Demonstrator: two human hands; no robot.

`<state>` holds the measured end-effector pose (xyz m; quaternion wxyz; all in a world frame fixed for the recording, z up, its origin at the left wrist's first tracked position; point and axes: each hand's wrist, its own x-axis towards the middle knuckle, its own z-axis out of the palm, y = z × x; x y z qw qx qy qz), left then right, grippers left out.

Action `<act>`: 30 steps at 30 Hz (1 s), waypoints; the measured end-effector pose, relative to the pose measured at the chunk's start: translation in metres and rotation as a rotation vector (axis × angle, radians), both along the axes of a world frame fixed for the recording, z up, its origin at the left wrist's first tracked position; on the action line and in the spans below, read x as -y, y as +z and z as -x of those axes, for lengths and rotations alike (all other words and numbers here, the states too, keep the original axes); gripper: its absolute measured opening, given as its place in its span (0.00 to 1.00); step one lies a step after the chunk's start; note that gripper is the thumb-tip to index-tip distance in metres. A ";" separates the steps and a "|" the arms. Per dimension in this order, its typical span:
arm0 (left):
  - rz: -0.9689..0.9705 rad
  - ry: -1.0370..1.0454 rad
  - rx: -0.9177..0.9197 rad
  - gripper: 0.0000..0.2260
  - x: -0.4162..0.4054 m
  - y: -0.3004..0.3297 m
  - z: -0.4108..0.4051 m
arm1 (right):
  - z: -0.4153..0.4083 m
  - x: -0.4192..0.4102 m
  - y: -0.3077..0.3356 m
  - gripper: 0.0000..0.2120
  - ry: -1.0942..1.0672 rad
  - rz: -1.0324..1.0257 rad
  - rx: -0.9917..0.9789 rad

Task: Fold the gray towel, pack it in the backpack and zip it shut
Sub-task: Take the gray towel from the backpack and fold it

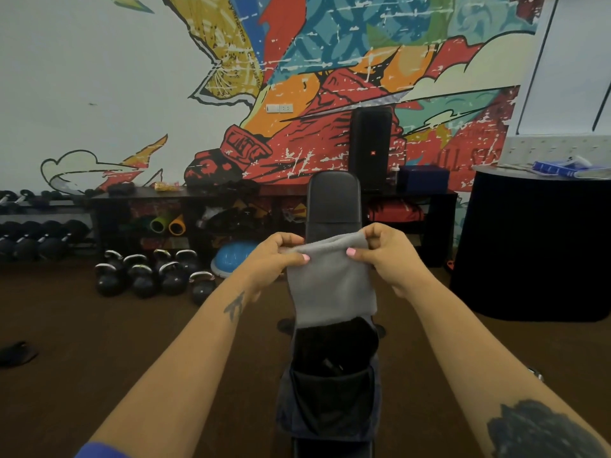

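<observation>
Gray towel [330, 282] hangs in the air between the two hands, folded into a narrow strip, and its lower edge reaches down to the open mouth of the backpack [330, 401]. Left hand [274, 256] pinches the upper left corner of the towel, with the thumb in front of the cloth and the other fingers curled behind it. Right hand [385, 251] pinches the upper right corner in the same way, thumb in front, fingers bent over the top edge. The top edge of the towel is stretched between both hands and bends a little upward in the middle.

The backpack is dark blue and black and lies on a long padded surface [332, 200], a black gym bench that runs away from the person. Its main compartment is open, and the inside looks dark; I cannot tell what is in it. A mesh pocket is visible on the near part of the backpack.

To the left on the brown floor stand several kettlebells [155, 276], and behind them a rack with dumbbells [39, 239]. A tall black speaker [370, 143] stands on a low dark shelf [231, 193] against the painted wall. On the right is a round black stand [535, 246] with some blue and white things on top.
</observation>
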<state>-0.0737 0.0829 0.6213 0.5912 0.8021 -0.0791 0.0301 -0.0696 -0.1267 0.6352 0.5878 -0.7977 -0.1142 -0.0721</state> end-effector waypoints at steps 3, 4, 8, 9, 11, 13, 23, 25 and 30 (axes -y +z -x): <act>-0.315 -0.142 -0.055 0.21 0.000 0.014 0.003 | 0.007 -0.004 0.010 0.09 0.091 0.129 0.058; -0.415 -0.178 -0.051 0.22 0.004 0.017 0.004 | 0.009 -0.006 0.013 0.08 0.134 0.157 0.065; -0.456 -0.258 -0.053 0.25 0.020 0.021 0.005 | 0.015 -0.018 0.019 0.09 0.215 0.239 0.107; -0.444 -0.257 -0.046 0.20 0.021 0.020 0.005 | 0.016 -0.020 0.019 0.09 0.211 0.228 0.113; -0.409 -0.203 -0.017 0.10 0.020 0.017 0.006 | 0.015 -0.019 0.019 0.11 0.206 0.181 0.090; -0.301 -0.142 -0.015 0.09 0.017 0.012 0.007 | 0.013 -0.013 0.016 0.16 0.221 0.163 0.001; 0.228 -0.151 -0.204 0.17 -0.003 -0.004 0.011 | 0.010 0.006 0.001 0.05 0.176 -0.020 -0.258; 0.299 -0.169 -0.226 0.21 -0.002 -0.006 0.012 | 0.008 0.004 -0.001 0.04 0.144 -0.139 -0.277; 0.480 -0.039 -0.148 0.10 0.008 -0.009 0.012 | 0.010 -0.004 -0.006 0.12 0.194 -0.374 -0.358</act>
